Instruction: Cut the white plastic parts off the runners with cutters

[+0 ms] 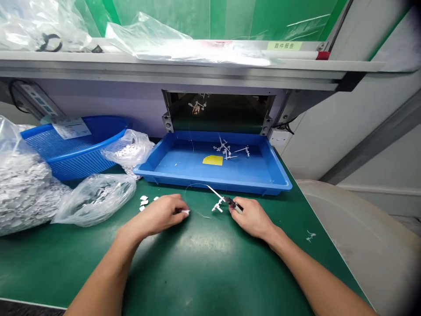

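Right fingers hold tool near tray (white sprues inside).

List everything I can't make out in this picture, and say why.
All in the head view:
White piece in the left hand: partly covered by the fingers.
Dark-tipped tool: handle mostly hidden by the right hand.
Large bag: cut off by the left edge.
Sheet at the blue basket: print too small.
Opening behind the blue tray: far end lost in darkness.
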`<state>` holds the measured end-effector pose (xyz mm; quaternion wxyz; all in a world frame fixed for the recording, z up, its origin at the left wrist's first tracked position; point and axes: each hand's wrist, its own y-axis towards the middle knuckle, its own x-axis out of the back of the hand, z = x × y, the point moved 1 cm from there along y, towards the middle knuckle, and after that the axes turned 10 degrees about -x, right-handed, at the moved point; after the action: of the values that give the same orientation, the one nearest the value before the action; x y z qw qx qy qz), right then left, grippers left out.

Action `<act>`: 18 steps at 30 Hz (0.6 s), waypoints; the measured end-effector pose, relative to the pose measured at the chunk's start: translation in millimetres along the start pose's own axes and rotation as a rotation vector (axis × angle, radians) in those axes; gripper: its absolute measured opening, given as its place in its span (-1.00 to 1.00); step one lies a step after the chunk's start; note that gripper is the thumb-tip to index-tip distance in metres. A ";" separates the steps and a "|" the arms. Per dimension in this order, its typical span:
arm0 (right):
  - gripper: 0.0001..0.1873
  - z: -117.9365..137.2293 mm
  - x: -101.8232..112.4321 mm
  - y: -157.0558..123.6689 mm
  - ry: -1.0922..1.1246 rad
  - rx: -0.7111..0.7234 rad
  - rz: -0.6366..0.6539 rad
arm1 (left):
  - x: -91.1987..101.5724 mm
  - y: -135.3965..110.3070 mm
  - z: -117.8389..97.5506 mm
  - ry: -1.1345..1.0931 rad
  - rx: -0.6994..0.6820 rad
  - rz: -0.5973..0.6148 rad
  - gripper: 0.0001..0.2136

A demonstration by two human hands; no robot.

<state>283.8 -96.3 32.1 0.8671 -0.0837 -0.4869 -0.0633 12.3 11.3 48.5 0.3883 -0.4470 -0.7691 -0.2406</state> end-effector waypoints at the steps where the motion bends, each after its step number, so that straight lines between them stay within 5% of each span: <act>1: -0.83 -0.3 0.4 0.4 0.020 -0.009 -0.002 | 1.7 -6.5 7.6 0.056 0.052 -0.006 -0.76; 5: -0.83 -1.5 0.8 0.3 0.068 -0.024 -0.022 | 3.0 -20.9 8.7 0.190 0.167 -0.123 -0.64; 9: -0.82 -2.0 0.3 -0.2 0.063 -0.022 -0.021 | 7.7 -12.5 -33.8 0.107 0.188 -0.322 -0.66; 13: -0.84 -1.9 -0.6 0.0 0.049 -0.010 -0.017 | -5.1 13.7 -60.6 -0.034 0.243 -0.152 -0.58; 18: -0.86 -2.3 -1.9 -0.2 0.041 0.010 -0.030 | -25.1 30.3 -47.8 0.090 0.295 -0.067 -0.70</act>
<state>284.7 -96.9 29.3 0.8762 -0.0710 -0.4707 -0.0754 64.5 -20.9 56.7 0.4756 -0.3482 -0.7923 -0.1575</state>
